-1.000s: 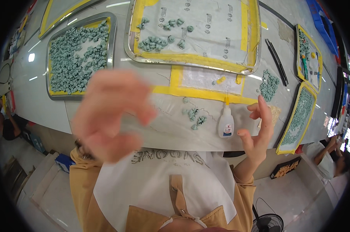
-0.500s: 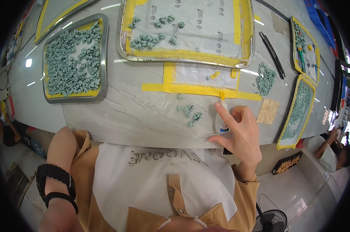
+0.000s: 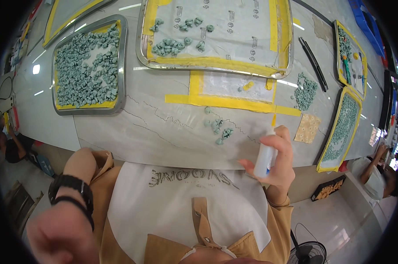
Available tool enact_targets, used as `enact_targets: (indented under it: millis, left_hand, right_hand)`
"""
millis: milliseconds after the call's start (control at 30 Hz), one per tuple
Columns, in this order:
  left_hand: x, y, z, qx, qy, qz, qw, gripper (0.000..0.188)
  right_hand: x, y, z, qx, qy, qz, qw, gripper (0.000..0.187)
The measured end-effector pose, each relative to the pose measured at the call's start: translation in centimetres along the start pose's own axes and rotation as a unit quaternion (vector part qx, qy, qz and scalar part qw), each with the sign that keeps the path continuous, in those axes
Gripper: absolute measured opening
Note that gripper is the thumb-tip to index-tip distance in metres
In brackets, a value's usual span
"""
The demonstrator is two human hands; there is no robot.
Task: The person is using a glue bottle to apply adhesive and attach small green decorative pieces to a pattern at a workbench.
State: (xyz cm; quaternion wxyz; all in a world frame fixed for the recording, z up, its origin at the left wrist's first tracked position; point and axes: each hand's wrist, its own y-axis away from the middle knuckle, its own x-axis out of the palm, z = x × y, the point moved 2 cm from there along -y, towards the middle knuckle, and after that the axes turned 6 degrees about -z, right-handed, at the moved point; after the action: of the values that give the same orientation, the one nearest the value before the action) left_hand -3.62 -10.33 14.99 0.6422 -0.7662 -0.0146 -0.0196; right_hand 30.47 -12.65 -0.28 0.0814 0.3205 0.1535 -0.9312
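My right hand point(image 3: 281, 163) is closed round a small white squeeze bottle point(image 3: 265, 154) with a thin yellow nozzle, probably glue, raised off the table's near edge. The nozzle tip points away from me, toward a strip of yellow tape point(image 3: 234, 106). To the left of the bottle lies a small loose group of grey-green pebble-like pieces point(image 3: 215, 126). My left hand point(image 3: 62, 233), below a black wrist watch point(image 3: 73, 185), is close to the camera at lower left, off the table. Motion blur hides its fingers.
A metal tray point(image 3: 122, 66) full of similar pieces stands at left; a larger taped tray point(image 3: 216, 65) lies ahead. At right are a pile of small pieces point(image 3: 305, 91), black tweezers point(image 3: 313, 64), a beige dotted square point(image 3: 307, 128) and yellow-edged trays point(image 3: 339, 127). A fan point(image 3: 306, 253) stands on the floor.
My right hand has closed round the bottle and lifted it toward me and to the right. My left hand has come into view at lower left.
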Motion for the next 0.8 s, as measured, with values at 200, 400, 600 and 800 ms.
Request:
enact_targets:
  millis: [200, 400, 600, 800]
  left_hand:
    - [7.5, 14.8, 5.4, -0.408, -0.100, 0.315, 0.851, 0.022]
    - [8.4, 17.5, 6.1, -0.410, -0.110, 0.366, 0.828, 0.025]
    - [7.3, 16.2, 6.0, -0.732, 0.110, 0.164, 0.653, 0.018]
    - [6.5, 17.1, 6.1, -0.838, 0.355, -0.027, 0.414, 0.023]
  right_hand:
    - [2.3, -0.6, 0.9, -0.059, -0.295, -0.131, 0.945, 0.070]
    - [3.8, -2.5, 2.4, -0.057, -0.312, -0.173, 0.932, 0.071]
    - [4.0, -3.0, 2.5, -0.059, -0.334, -0.137, 0.931, 0.058]
    - [5.5, -3.7, 2.8, -0.063, -0.375, -0.092, 0.920, 0.063]
